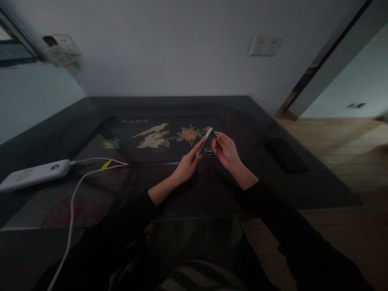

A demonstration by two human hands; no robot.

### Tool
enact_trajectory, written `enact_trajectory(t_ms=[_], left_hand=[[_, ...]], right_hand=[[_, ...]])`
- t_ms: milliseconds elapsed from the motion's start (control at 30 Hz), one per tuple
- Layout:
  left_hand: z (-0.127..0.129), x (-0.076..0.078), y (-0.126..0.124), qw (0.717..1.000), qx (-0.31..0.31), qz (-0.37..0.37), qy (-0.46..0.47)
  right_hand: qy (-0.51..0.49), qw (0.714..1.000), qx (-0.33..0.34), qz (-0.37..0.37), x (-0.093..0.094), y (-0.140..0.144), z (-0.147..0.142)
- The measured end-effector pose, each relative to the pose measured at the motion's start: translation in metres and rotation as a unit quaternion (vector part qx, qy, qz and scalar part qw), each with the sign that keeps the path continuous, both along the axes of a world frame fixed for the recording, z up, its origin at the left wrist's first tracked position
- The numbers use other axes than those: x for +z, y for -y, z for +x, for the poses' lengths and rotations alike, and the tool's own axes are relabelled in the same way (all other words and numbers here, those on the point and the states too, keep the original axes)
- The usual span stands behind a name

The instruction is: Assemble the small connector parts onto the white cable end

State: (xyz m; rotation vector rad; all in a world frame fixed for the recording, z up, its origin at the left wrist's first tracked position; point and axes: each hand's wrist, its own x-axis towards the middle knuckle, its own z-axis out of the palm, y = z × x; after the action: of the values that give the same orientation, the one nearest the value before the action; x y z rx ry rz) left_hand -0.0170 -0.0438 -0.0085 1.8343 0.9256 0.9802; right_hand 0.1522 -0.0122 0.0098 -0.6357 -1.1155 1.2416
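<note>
My left hand [189, 158] is closed around a slim white object [207, 135], which is tilted with its upper end to the right; its kind is not clear. Pinched in the fingers of my right hand [226, 149] is a small dark-green stick-like piece [215, 133], whose tip points at the upper end of the white object. Whether the two touch I cannot tell. Just below and between my hands, a small shiny, clear-looking item [209, 153] lies on the dark glossy table [194, 190].
A white power bank [36, 174] with a white cable [72, 202] and a yellow tag [106, 164] lies on the left. A black phone-like slab [286, 154] rests on the right. Wall sockets [266, 45] are behind the table, which bears a bird-and-flower picture [154, 137].
</note>
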Motion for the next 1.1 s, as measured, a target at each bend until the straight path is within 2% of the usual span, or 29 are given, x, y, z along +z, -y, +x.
enact_trajectory(t_ms=[533, 1100], left_hand=[[0.004, 0.003, 0.008, 0.998, -0.064, -0.023, 0.013], [0.001, -0.003, -0.002, 1.0, -0.012, -0.015, 0.021]], right_hand=[[-0.034, 0.999, 0.001, -0.03, -0.002, 0.0, 0.0], [0.005, 1.0, -0.01, -0.005, -0.001, 0.0, 0.001]])
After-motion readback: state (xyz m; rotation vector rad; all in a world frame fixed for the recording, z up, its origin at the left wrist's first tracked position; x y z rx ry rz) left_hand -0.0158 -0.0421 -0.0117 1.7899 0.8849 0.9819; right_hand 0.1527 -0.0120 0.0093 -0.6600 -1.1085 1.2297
